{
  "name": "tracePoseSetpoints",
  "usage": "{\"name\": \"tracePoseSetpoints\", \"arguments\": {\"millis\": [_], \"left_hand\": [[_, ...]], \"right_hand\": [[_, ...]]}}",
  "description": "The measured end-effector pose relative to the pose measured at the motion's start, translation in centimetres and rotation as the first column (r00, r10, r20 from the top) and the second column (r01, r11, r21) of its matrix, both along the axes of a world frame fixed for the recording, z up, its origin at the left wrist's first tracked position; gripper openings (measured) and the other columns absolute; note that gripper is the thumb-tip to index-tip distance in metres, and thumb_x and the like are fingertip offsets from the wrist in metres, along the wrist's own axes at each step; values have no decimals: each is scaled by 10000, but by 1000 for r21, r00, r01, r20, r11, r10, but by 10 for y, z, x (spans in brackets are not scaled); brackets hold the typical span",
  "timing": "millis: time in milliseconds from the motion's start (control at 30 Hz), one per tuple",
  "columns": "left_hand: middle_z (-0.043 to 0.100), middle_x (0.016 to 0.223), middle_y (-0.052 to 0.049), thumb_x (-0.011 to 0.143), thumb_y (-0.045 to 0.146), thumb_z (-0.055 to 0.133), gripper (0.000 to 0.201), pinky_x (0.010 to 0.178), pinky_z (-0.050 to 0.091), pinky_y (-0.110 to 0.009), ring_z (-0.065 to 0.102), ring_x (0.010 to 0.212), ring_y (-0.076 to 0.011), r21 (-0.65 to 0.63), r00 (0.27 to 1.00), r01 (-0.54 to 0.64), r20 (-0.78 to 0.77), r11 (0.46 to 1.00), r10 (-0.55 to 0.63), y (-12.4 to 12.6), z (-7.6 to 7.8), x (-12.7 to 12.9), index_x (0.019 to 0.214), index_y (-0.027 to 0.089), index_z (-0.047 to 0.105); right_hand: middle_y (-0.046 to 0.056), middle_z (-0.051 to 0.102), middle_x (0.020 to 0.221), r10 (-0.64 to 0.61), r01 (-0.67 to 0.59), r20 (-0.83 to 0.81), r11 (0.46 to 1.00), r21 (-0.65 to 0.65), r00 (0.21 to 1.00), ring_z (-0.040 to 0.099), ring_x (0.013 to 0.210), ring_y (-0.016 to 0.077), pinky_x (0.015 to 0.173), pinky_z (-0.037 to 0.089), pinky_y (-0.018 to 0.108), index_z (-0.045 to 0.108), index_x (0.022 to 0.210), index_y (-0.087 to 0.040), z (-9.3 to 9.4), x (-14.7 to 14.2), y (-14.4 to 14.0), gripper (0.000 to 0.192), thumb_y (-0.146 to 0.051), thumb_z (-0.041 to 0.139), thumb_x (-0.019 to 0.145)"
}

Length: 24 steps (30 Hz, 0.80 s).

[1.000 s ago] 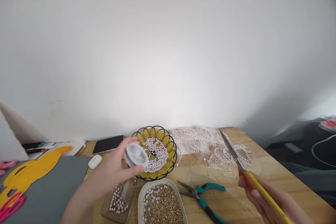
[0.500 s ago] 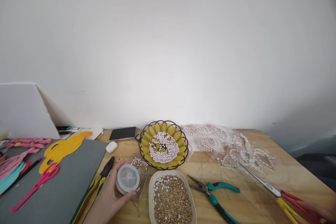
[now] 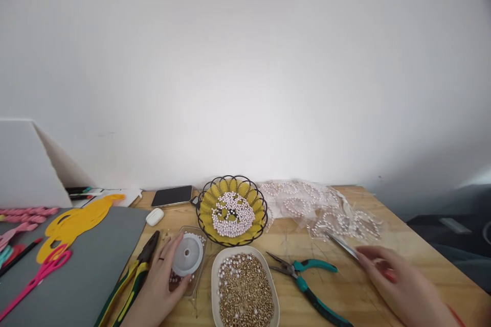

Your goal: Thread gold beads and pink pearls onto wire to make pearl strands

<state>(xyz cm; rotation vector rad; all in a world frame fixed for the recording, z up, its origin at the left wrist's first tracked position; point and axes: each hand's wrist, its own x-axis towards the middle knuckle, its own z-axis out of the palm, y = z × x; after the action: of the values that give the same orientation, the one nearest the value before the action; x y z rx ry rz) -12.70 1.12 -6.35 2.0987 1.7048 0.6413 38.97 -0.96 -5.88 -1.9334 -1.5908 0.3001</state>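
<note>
My left hand (image 3: 159, 283) grips a white thread spool (image 3: 187, 254) that rests on a clear tray of pearl beads (image 3: 194, 273). Lying flat at the right, my blurred right hand (image 3: 399, 283) covers the handles of the scissors, whose blade (image 3: 342, 245) sticks out past the fingertips. I cannot see whether the fingers grip them. Between my hands are a white oval dish (image 3: 215, 273) of gold beads and teal pliers (image 3: 307, 278). Behind them stands a black wire basket (image 3: 200, 214) with a yellow liner and pearl beads.
Clear bags of pearl strands (image 3: 318, 207) lie at the back right. Yellow-and-black pliers (image 3: 132, 276) lie by a grey mat (image 3: 84, 271) carrying yellow felt (image 3: 72, 220) and pink scissors (image 3: 38, 276). A phone (image 3: 171, 195) and earbud case (image 3: 154, 216) are near the wall.
My left hand lowered the spool from in front of the basket onto the clear tray. My right hand brought the raised scissors down to the table and now lies over them.
</note>
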Motion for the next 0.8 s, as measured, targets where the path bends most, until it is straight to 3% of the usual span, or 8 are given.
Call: {"name": "tracePoseSetpoints", "arguments": {"millis": [133, 233, 300, 367, 467, 600, 700, 800], "left_hand": [[537, 1605, -168, 933, 283, 629, 621, 1223, 367, -644, 400, 1533, -435, 40, 999, 15, -29, 999, -14, 8, 2, -5, 1539, 225, 506], [499, 1631, -179, 958, 313, 602, 584, 1209, 402, -621, 384, 1542, -428, 66, 999, 1, -54, 998, 2, 12, -3, -11, 1525, 201, 520], [476, 1643, -197, 987, 363, 578, 613, 1177, 455, -605, 394, 1538, -427, 60, 998, -7, -64, 998, 11, 12, -8, -14, 1562, 181, 469], [499, 1626, -196, 1001, 400, 565, 619, 1155, 482, -605, 418, 1525, -425, 81, 998, -7, -59, 997, 12, 11, -11, -15, 1571, 182, 454], [580, 1566, -165, 1011, 397, 551, 530, 1149, 490, -606, 485, 1485, -408, 199, 999, -33, -11, 979, 36, 6, -8, -10, 1508, 216, 533], [682, 1450, -124, 990, 369, 597, 404, 1070, 574, -520, 630, 1356, -362, 320, 993, -80, 111, 944, 46, -5, 11, 1, 1376, 268, 659], [790, 1255, -94, 971, 329, 644, 289, 981, 622, -400, 757, 1145, -310, 311, 973, -103, 230, 945, 30, -13, 26, 14, 1230, 274, 759], [847, 1015, -77, 909, 339, 745, 161, 788, 648, -288, 805, 854, -262, 263, 914, -52, 400, 963, -60, -17, 38, 41, 1007, 263, 849]], "right_hand": [[68, 795, 904, 223, -219, 13, 964, -148, 975, 752, 788, 236, 773, 620, 364, 722, 943, -231, 22, -71, 39, 376, -522, 487, 980], [66, 773, 948, 250, -225, 41, 922, -316, 967, 739, 856, 236, 843, 612, 420, 714, 1109, -173, 23, -101, 70, 251, -385, 611, 1023], [90, 718, 1237, 226, -185, 53, 893, -410, 973, 725, 1024, 248, 883, 620, 459, 667, 1264, -181, 22, -112, 88, 296, -353, 677, 1023], [99, 668, 1351, 202, -161, 45, 878, -452, 978, 705, 1103, 264, 913, 616, 481, 641, 1326, -199, 21, -120, 100, 341, -344, 689, 1021], [102, 669, 1355, 166, -154, -14, 877, -455, 986, 703, 1109, 266, 924, 612, 482, 643, 1325, -203, 20, -129, 109, 334, -345, 682, 1024], [103, 661, 1371, 122, -199, -205, 890, -411, 971, 699, 1125, 272, 929, 612, 490, 638, 1337, -203, 26, -125, 104, 350, -341, 690, 1020], [78, 720, 1200, 101, -253, -418, 910, -327, 903, 732, 962, 229, 833, 626, 428, 652, 1261, -177, 41, -110, 86, 292, -360, 661, 1034], [-37, 648, 721, 161, -353, -631, 916, -191, 759, 631, 578, 144, 601, 529, 294, 590, 945, -205, 59, -104, 57, 359, -543, 521, 1047]]}}
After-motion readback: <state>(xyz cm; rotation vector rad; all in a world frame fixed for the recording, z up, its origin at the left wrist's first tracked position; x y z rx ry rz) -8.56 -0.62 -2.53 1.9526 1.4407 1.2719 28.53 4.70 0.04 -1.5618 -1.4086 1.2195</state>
